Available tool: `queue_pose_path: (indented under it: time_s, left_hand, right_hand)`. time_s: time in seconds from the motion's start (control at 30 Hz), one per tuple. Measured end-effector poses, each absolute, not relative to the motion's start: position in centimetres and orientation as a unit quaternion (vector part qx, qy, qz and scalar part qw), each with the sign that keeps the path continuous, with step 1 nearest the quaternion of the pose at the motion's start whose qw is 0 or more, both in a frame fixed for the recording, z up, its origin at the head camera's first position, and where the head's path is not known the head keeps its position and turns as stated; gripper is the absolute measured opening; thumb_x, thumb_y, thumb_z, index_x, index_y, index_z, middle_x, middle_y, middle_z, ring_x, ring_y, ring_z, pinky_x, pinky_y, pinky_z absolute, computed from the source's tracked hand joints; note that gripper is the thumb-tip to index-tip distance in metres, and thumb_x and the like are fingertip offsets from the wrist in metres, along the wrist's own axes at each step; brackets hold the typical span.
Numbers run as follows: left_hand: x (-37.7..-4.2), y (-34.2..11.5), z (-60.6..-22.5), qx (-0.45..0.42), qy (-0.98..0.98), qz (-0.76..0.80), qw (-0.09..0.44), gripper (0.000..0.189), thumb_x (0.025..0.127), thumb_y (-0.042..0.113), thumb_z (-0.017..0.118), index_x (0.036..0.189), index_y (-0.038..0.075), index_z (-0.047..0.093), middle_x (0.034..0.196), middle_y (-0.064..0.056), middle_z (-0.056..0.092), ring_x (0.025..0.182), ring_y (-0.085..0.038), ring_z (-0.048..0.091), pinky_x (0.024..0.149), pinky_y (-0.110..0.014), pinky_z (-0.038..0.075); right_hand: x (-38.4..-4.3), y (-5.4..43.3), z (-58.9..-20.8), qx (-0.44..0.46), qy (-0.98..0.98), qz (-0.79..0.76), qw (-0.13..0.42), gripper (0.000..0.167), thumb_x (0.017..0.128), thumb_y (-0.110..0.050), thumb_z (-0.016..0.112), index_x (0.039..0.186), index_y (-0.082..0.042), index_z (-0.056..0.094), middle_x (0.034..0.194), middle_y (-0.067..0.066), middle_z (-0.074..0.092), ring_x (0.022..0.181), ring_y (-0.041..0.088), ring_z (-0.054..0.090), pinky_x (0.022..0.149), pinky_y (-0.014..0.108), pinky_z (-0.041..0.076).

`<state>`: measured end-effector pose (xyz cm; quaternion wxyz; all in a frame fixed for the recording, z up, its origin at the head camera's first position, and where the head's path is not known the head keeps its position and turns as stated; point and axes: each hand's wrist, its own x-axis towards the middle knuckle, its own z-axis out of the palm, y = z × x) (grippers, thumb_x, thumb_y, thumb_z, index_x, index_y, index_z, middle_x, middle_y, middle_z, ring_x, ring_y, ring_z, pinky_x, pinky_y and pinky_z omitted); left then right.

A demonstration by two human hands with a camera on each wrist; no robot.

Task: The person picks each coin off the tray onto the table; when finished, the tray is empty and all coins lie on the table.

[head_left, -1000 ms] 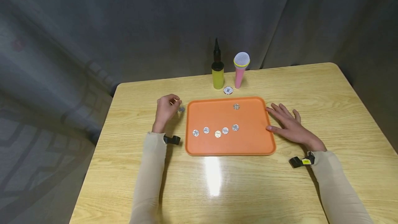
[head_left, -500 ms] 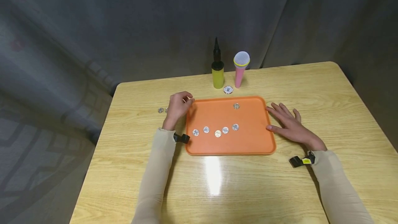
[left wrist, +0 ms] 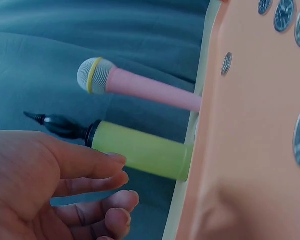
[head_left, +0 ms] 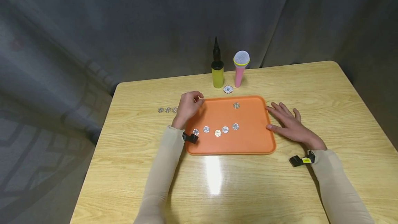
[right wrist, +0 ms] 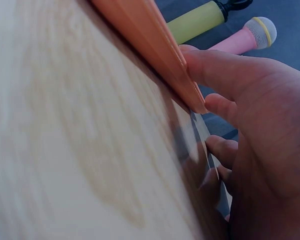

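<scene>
My left hand (head_left: 188, 106) hovers over the upper left corner of the orange tray (head_left: 255, 144). Its fingers are loosely curved, and in the left wrist view nothing shows between the thumb and fingertips (left wrist: 116, 159). Several silvery coins lie on the tray, among them one coin (head_left: 235, 126) in the middle and another coin (head_left: 236, 105) near the far rim. Left of the tray, a row of coins (head_left: 168, 110) lies on the table, partly behind the left hand. My right hand (head_left: 287, 123) spreads at the tray's right side, thumb and index fingertip touching the rim.
Behind the tray stand a yellow-green hand pump (head_left: 218, 77) with a black nozzle and a pink toy microphone (head_left: 239, 75). A white and red poker chip (head_left: 228, 89) lies in front of them. A dark curtain (head_left: 174, 27) hangs behind the wooden table (head_left: 242, 189).
The left hand has moved right, from the coins beside the tray to above its corner, uncovering the coin row. The right hand has stayed at the rim.
</scene>
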<state>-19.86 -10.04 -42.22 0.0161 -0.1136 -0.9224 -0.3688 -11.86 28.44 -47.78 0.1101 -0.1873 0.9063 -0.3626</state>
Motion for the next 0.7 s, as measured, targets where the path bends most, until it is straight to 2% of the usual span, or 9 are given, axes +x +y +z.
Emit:
queue_pose_path:
  time_s: [0.17, 0.7]
  left_hand:
    - [-19.9, -8.8, -42.2, -0.122, -0.925, -0.359, 0.009, 0.013, 0.093, 0.012, 0.068, 0.100, 0.002, 0.075, 0.081, -0.012, 0.069, 0.069, -0.018, 0.056, 0.061, -0.022, 0.040]
    - [-20.0, -5.3, -42.6, -0.139, -0.929, -0.340, -0.038, 0.014, 0.094, 0.015, 0.068, 0.102, 0.005, 0.074, 0.078, -0.008, 0.065, 0.065, -0.014, 0.050, 0.058, -0.021, 0.036]
  right_hand:
    - [-11.9, 28.4, -47.8, -0.187, 0.906, -0.364, 0.110, 0.075, 0.097, -0.030, 0.063, 0.160, -0.015, 0.025, 0.166, 0.025, 0.013, 0.155, 0.047, -0.003, 0.111, 0.073, -0.015]
    - [-12.0, 28.5, -47.9, -0.186, 0.905, -0.365, 0.114, 0.076, 0.097, -0.031, 0.063, 0.160, -0.016, 0.024, 0.167, 0.025, 0.011, 0.155, 0.046, -0.005, 0.111, 0.073, -0.016]
